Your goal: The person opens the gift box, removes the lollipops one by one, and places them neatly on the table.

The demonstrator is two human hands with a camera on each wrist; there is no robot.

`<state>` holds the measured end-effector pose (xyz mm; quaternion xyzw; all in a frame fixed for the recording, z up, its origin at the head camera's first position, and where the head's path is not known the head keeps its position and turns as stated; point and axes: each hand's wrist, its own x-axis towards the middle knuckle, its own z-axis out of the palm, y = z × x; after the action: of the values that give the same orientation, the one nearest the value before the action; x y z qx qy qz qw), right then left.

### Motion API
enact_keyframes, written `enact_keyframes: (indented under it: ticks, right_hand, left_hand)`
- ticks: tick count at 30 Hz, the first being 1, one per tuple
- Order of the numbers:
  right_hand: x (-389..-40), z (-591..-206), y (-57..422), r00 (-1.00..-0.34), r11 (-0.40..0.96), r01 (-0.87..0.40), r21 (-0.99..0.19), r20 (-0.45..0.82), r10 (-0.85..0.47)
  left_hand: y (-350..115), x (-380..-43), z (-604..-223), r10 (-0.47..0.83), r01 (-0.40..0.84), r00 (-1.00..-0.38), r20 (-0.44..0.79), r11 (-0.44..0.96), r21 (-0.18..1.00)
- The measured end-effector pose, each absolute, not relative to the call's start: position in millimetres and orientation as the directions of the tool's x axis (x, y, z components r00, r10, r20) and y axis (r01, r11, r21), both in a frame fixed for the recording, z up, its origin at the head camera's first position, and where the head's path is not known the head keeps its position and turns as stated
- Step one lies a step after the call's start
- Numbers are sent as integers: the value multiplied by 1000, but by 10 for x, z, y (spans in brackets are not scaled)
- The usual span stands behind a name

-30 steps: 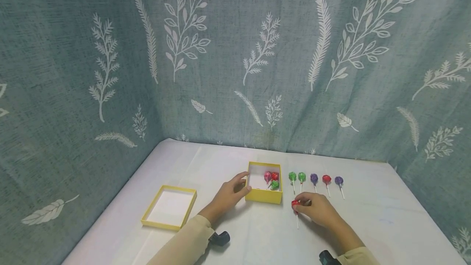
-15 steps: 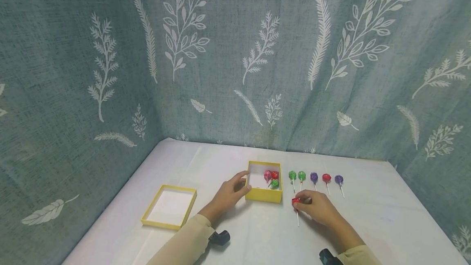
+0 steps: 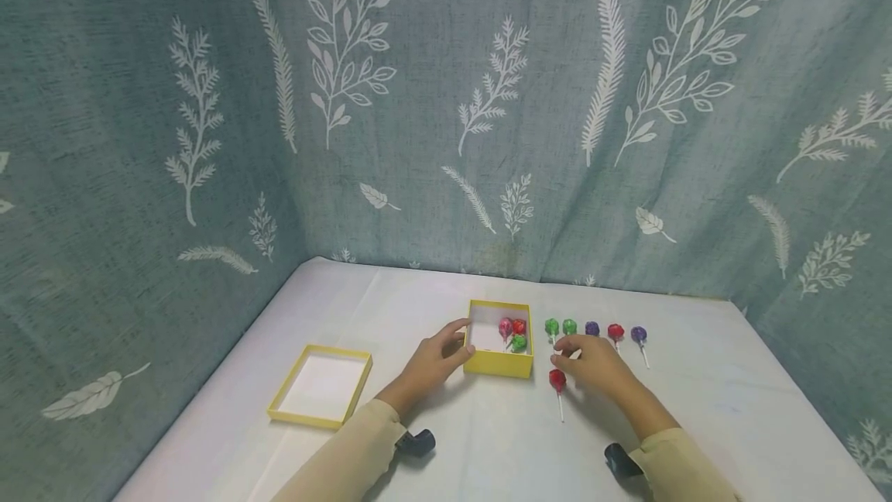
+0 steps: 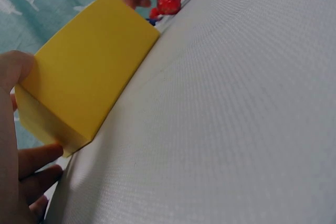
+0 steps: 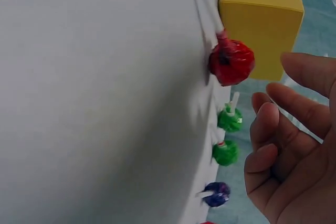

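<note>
My left hand [image 3: 430,362] grips the left side of an open yellow box [image 3: 498,365], thumb by the front corner and a finger further back. Inside, toward the right, lie a pink lollipop [image 3: 505,327], a red one and a green lollipop [image 3: 519,342]. A red-wrapped lollipop [image 3: 557,380] rests on the table right of the box, stick toward me. Just beyond it hovers my right hand [image 3: 595,362], holding nothing, thumb and forefinger apart in the right wrist view. Its fingertips overlap the stick of the leftmost green lollipop [image 3: 552,326] in the head view.
Behind my right hand a row continues with a green lollipop [image 3: 569,327], a purple lollipop [image 3: 591,328], a red lollipop [image 3: 615,331] and another purple one. A yellow-rimmed lid [image 3: 303,419] lies at the left. A leaf-patterned curtain [image 3: 418,138] borders the white table.
My right hand has let go of the red lollipop, leaving it on the table, and moved up and away toward the row. The left hand stays at the box.
</note>
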<state>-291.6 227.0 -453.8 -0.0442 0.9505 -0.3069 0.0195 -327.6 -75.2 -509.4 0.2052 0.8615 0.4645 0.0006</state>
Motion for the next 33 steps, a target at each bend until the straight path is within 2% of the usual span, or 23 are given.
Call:
enact_keyframes:
  ticks: [8, 14, 22, 28, 33]
  right_hand:
    - [-3040, -4310, 2116, -989, 833, -132, -537, 12, -148]
    - [-3132, -4193, 1941, -989, 828, -129, -546, 4, -151]
    - [-3334, -4191, 1732, -982, 825, -171, -538, 22, -189]
    - [-3504, -4222, 1617, -987, 825, -131, -550, -2, -158]
    - [-3583, -4226, 1545, -984, 835, -164, -525, 27, -177]
  left_hand:
    - [-762, -3287, -5079, 351, 351, -917, 188, 489, 799]
    - [-759, -3278, -5078, 348, 343, -920, 182, 486, 803]
    - [-753, -3264, -5112, 341, 316, -927, 154, 494, 810]
    - [-750, -3255, -5121, 336, 305, -931, 143, 503, 809]
    - [-740, -3263, -5099, 337, 313, -929, 153, 496, 810]
